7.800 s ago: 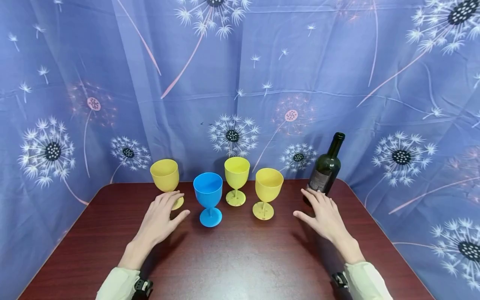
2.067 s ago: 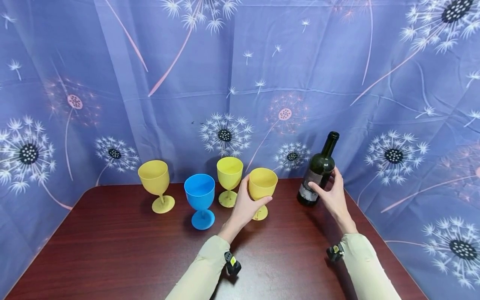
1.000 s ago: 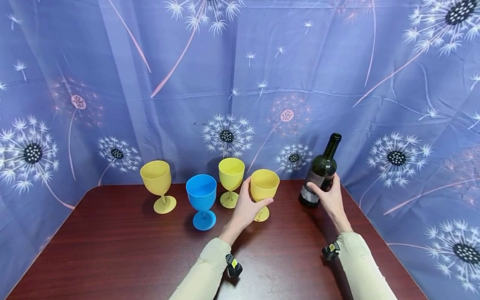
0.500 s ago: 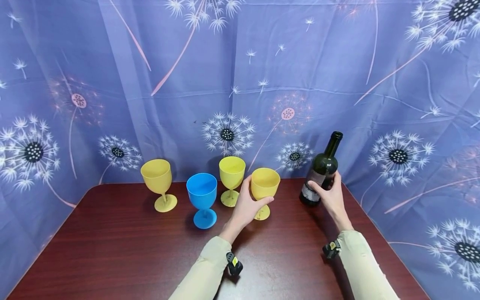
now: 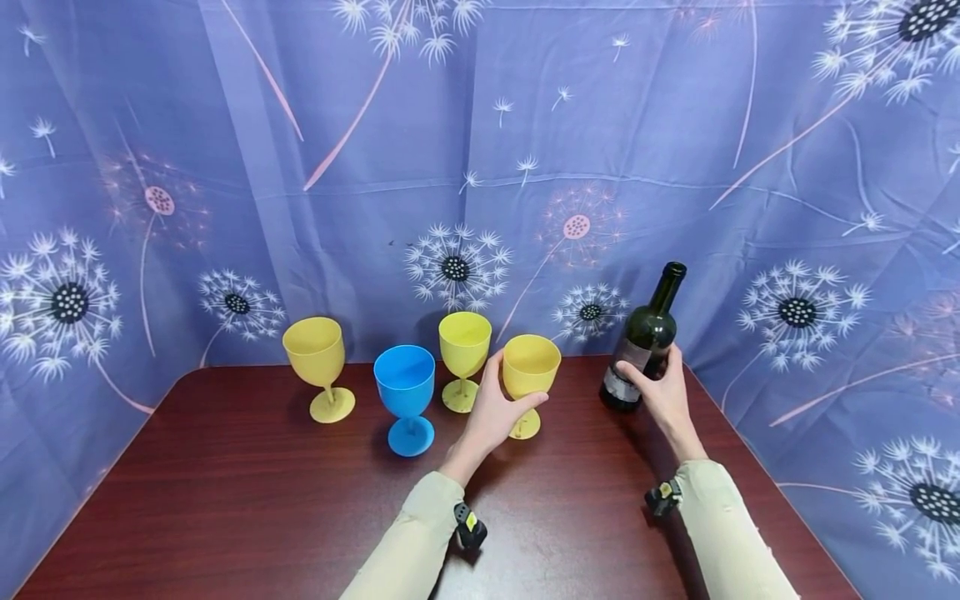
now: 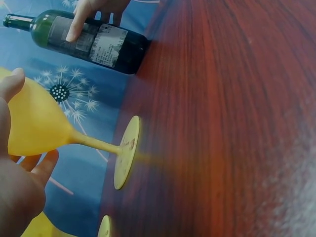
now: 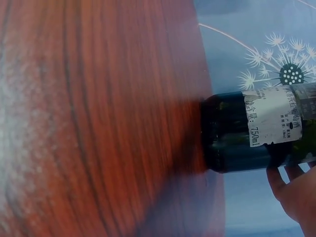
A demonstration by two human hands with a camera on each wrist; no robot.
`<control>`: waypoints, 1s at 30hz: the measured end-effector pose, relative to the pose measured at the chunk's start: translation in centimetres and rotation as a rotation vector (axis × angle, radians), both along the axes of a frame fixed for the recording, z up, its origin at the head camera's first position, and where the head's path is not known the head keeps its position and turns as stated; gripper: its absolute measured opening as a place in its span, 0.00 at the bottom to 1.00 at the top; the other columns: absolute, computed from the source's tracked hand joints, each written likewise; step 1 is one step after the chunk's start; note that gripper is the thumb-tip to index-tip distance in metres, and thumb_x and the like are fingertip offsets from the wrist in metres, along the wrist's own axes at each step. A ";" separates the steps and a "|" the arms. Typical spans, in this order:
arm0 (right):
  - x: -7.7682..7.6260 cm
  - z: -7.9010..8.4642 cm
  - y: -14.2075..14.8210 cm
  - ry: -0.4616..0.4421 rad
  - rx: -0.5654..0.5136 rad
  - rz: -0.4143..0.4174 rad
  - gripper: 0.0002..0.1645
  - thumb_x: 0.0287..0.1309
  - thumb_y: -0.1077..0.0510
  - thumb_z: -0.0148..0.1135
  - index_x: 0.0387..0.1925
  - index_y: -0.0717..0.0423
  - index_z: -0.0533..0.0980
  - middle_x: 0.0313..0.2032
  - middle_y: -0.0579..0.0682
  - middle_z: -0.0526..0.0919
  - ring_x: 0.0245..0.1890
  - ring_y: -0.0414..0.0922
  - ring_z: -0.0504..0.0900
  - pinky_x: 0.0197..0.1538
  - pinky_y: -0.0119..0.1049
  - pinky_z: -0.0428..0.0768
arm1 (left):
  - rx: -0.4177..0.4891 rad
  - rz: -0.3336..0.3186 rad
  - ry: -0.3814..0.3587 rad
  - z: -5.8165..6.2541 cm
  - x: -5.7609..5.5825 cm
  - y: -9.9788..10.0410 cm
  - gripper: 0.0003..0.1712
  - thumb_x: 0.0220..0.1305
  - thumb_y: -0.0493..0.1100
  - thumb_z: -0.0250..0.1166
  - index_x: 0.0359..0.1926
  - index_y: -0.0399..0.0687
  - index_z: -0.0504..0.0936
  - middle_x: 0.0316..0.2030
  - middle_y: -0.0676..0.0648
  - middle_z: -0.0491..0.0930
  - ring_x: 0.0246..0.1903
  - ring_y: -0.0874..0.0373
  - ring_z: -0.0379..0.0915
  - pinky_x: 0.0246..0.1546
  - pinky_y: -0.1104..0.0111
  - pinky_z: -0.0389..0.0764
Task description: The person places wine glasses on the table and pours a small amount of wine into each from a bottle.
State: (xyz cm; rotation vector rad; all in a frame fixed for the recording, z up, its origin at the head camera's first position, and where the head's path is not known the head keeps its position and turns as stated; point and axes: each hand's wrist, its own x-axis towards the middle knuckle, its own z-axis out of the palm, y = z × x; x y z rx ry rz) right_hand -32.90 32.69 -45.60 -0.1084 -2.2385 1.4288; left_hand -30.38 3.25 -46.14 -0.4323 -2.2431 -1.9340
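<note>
Left sleeve (image 5: 408, 533) and right sleeve (image 5: 731, 529): long, pale cream, plain fabric, lightly creased, both reaching the wrist. Left wrist device (image 5: 471, 534) and right wrist device (image 5: 662, 501): small, black, blocky, each with a yellow patch (image 5: 472, 522) (any print too small to read). Left hand (image 5: 495, 423), right hand (image 5: 663, 396): bare.

Head camera up high, facing forward and down over the table (image 5: 225, 492), left-wrist camera (image 5: 471, 530) tipped sideways close by a yellow goblet (image 6: 39, 118), right-wrist camera (image 5: 663, 500) sideways, near the bottle (image 7: 227, 136), which all three catch.
</note>
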 end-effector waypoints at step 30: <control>0.2 0.0 -0.2 0.012 0.013 -0.095 0.51 0.50 0.48 0.77 0.71 0.51 0.61 0.62 0.52 0.71 0.61 0.49 0.73 0.59 0.37 0.71 | -0.029 0.010 0.002 0.0 0.2 -0.1 0.55 0.52 0.55 0.77 0.75 0.59 0.54 0.65 0.53 0.68 0.60 0.56 0.70 0.64 0.55 0.72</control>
